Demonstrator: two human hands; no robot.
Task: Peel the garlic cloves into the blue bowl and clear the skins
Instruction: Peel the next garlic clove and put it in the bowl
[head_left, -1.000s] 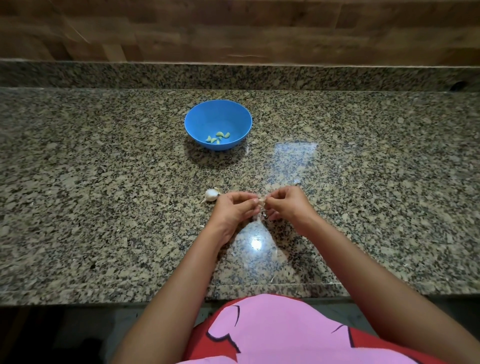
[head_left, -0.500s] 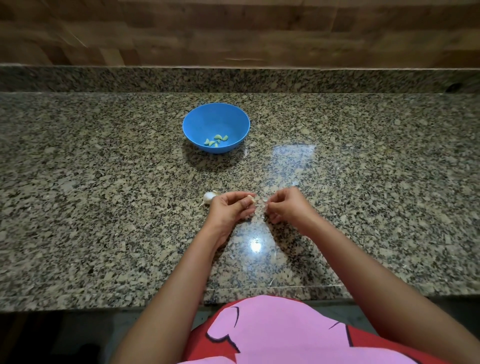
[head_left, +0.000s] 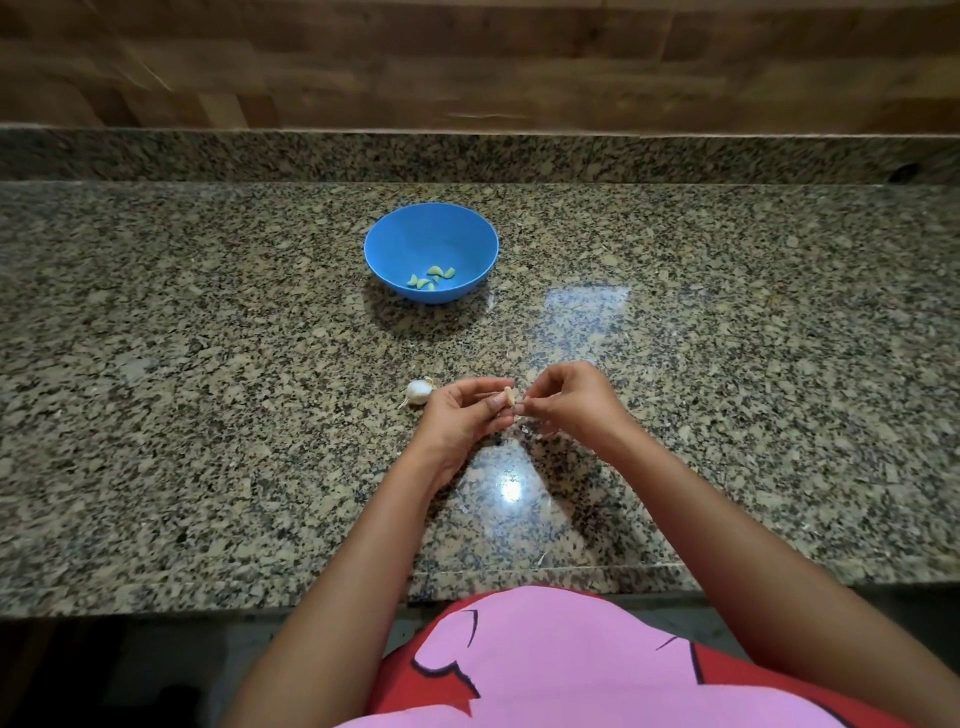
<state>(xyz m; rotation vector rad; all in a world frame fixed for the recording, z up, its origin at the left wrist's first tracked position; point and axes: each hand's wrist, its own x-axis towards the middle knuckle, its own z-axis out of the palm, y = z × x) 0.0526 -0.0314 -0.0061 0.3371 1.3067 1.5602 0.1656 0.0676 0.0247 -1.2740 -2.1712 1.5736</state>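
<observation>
Closing the small gap that separated them half a second ago, the two hands are meeting again over the clove (head_left: 509, 396). Left fingers (head_left: 492, 404) are pinching the clove by its lower end, palm turned up, so that the free tip is pointing toward the other hand. Right fingers (head_left: 535, 399) are curling in and pinching at that tip, apparently to catch the skin; whether a strip is already lifting is too small to tell. Left hand (head_left: 457, 418) is thus acting as the holder and right hand (head_left: 569, 402) as the puller, a division that is keeping the clove steady while the skin is being drawn away. Both hands are working just above the desk (head_left: 208, 441), near its front edge, probably so that loose skins are dropping onto one patch and are easy to gather later; against the speckled stone such scraps are hard to make out. Just left of the left hand, the bulb (head_left: 418, 392) is lying on the desk, unpeeled and within reach for the next clove. Farther back, well apart from the hands, the bowl (head_left: 395, 249) is standing upright and is holding several peeled cloves (head_left: 431, 278) at its bottom. Judged from this layout, peeling is partway through, and clearing of skins is not yet begun.
</observation>
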